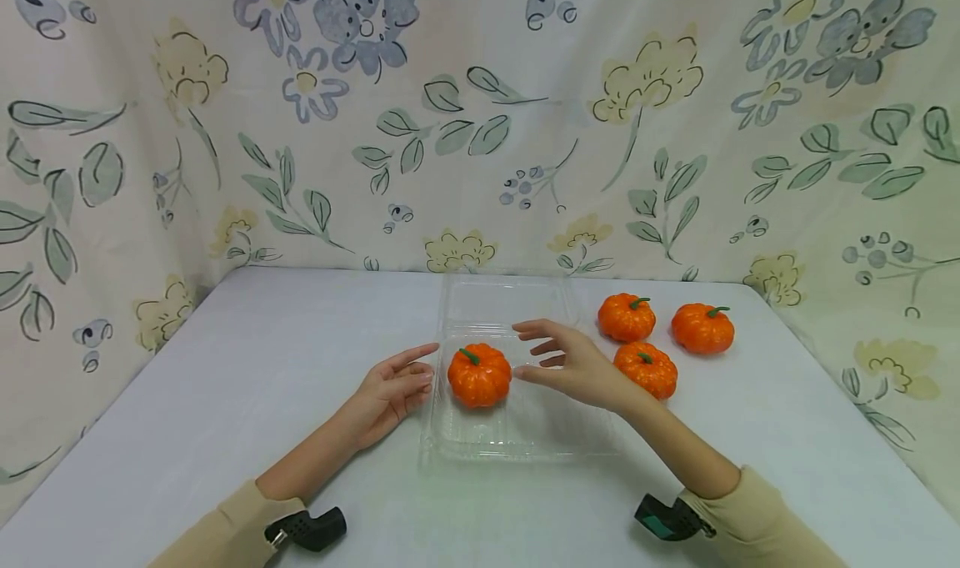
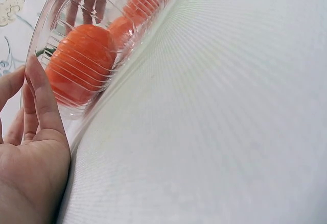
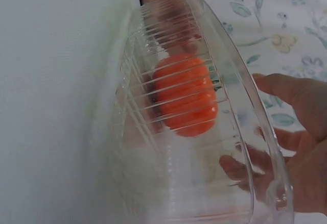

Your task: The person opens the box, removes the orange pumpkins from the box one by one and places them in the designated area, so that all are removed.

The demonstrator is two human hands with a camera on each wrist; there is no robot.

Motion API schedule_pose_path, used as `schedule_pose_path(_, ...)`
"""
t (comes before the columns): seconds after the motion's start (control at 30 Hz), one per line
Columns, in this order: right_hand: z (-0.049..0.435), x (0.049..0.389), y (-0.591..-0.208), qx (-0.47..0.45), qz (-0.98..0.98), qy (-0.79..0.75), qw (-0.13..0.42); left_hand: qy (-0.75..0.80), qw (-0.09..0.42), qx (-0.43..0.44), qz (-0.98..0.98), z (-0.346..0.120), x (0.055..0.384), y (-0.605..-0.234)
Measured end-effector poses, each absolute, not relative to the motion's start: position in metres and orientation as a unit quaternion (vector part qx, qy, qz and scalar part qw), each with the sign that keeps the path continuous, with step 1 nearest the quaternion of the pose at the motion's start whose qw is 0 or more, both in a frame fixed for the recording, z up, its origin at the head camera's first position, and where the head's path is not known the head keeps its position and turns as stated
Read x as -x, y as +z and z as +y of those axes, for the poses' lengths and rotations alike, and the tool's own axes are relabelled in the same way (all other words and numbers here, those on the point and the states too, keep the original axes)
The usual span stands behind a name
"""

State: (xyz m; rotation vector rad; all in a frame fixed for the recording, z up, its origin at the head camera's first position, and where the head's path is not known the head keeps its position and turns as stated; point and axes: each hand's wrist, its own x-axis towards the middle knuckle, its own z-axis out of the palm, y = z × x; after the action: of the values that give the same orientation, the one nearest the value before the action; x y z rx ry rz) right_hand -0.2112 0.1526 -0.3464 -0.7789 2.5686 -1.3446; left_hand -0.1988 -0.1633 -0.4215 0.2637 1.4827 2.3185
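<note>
A clear plastic clamshell container (image 1: 525, 451) lies with its lid (image 1: 510, 301) folded back on the white table. One small orange pumpkin (image 1: 480, 376) with a green stem sits in its left half. Beside the left wall is my left hand (image 1: 390, 397), its fingers loosely bent and their tips at the rim; nothing is gripped. Over the container, to the right of that pumpkin, my right hand (image 1: 573, 364) hovers with fingers spread and holding nothing. Its thumb tip comes close to the pumpkin; whether they touch I cannot tell. Through the ribbed wall, the right wrist view shows the pumpkin (image 3: 186, 95).
Three more pumpkins stand right of the container: one (image 1: 626, 317) at the back, one (image 1: 702, 329) farther right, and one (image 1: 647, 369) partly behind my right forearm. A flowered curtain (image 1: 480, 193) hangs along the table's far edge.
</note>
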Motion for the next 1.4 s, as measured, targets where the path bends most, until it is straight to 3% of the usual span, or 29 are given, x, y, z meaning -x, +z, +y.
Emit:
schedule_pose_path(0.4, 0.129, 0.213, -0.352, 0.225, 0.857, -0.453, 0.097, 0.827, 0.188, -0.092, 0.522, -0.164, 0.199, -0.422)
schedule_pose_path(1.4, 0.089, 0.214, -0.365, 0.163, 0.892, -0.408, 0.103, 0.825, 0.185, -0.085, 0.528, -0.163, 0.199, -0.421)
